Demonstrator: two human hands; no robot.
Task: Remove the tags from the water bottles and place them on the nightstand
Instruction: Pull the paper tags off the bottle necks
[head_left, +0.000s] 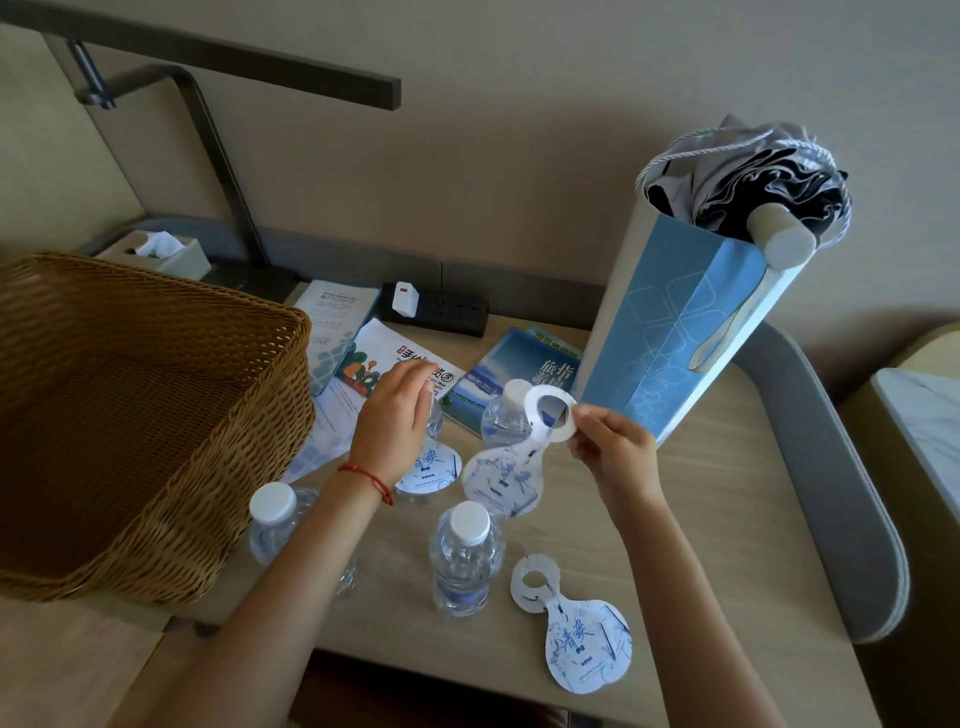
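Several clear water bottles with white caps stand on the wooden nightstand (701, 519). My right hand (615, 452) pinches the ring of a white-and-blue paper tag (501, 480), held up just off the far bottle (506, 415). My left hand (395, 415) curls over the top of another bottle (434, 422), whose tag (428, 470) hangs below my wrist. Two bottles without tags stand nearer, one at the left (272, 519) and one in the middle (465, 558). A loose tag (574, 631) lies flat near the front edge.
A large wicker basket (156, 415) fills the left side. A tall blue paper bag (675, 338) holding a folded umbrella stands at the right. Brochures (519, 374), a black power strip (436, 309) and a tissue box (156, 249) lie at the back.
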